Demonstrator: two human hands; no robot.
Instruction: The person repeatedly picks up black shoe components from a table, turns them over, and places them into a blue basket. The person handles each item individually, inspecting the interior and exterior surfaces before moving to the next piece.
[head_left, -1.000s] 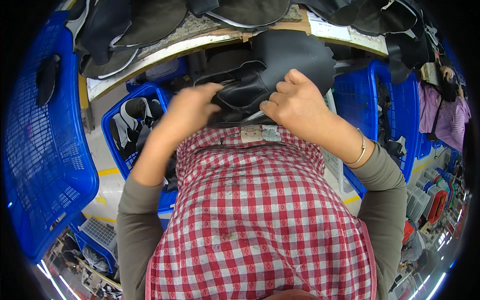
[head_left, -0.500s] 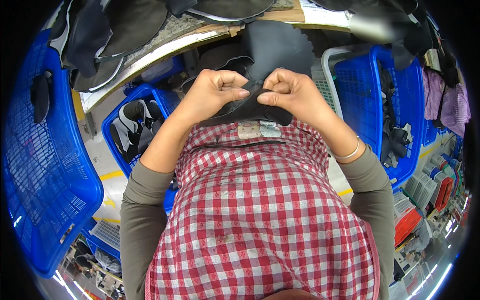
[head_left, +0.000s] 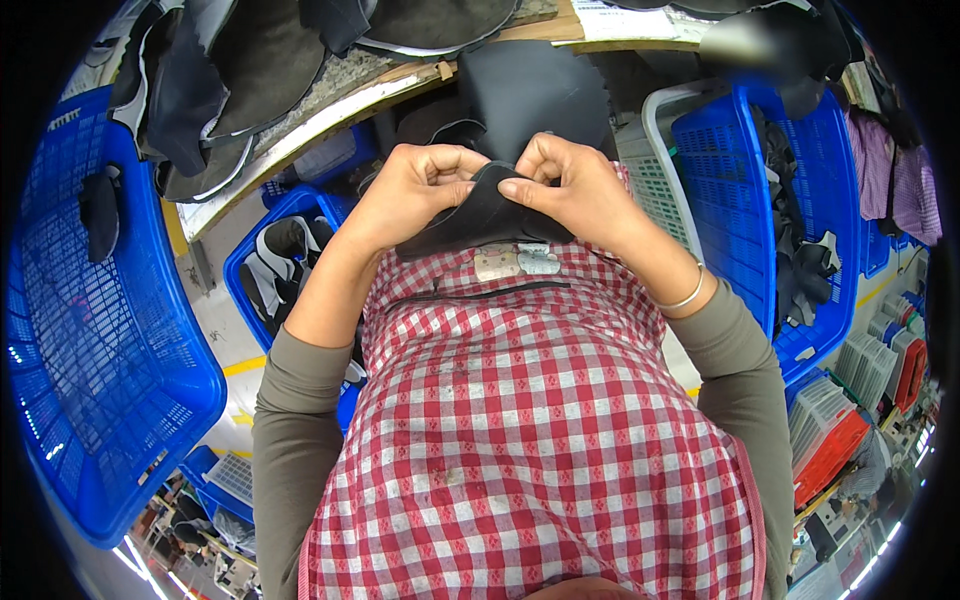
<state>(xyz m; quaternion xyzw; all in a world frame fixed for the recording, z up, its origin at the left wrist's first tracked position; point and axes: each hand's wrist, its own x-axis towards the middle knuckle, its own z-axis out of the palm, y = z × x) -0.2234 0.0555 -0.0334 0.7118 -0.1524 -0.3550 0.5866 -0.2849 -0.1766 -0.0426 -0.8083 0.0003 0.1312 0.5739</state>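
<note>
Both hands pinch the edge of a black leather piece point(head_left: 482, 215) held above my lap, in front of the checked apron. My left hand point(head_left: 425, 190) grips it with thumb and bent fingers on the left side. On the right side, my right hand point(head_left: 570, 190) pinches the same edge, its thumb lying across the black face. The two pinches are a short gap apart, and the edge rises in a curved fold between them. Just beyond my hands, a larger smooth black sheet point(head_left: 535, 95) hangs at the table edge.
Black cut pieces point(head_left: 265, 60) lie along the worn table edge point(head_left: 330, 105) ahead. A large blue basket point(head_left: 110, 330) stands at left, and a smaller blue basket point(head_left: 235, 270) holds black-and-white pieces. To the right are a grey-white crate point(head_left: 665, 190) and a blue basket point(head_left: 735, 200) with black pieces.
The leather piece has been turned so its smooth black face now covers the opening seen before. Both hands have shifted slightly left, still pinching its edge.
</note>
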